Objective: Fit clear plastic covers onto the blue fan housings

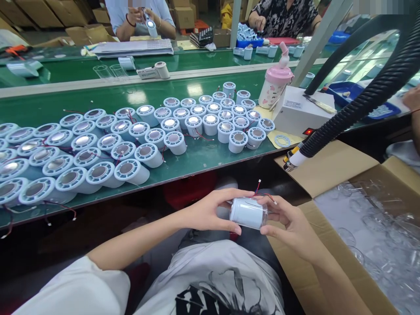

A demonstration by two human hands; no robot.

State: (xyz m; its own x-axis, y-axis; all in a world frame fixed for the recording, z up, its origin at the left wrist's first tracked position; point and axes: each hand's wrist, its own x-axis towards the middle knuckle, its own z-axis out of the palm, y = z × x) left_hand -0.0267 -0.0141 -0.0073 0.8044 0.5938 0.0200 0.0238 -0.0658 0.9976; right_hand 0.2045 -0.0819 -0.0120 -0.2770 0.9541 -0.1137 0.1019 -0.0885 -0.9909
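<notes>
Between my two hands lies a light-blue cylindrical housing, on its side, with a clear plastic sleeve around its right end. Thin red and blue wires with small white connectors stick up from behind it. My left hand grips its left end, thumb below and fingers above. At the clear right end, my right hand has its thumb and fingers closed around the rim. Many similar blue housings stand in rows on the green bench beyond my hands, several with wires trailing out.
A cardboard box of clear plastic pieces stands at my right. Above it hangs a black corrugated hose, near a white box-shaped device. A pink-lidded cup stands beside that. Across the bench, two people handle parts.
</notes>
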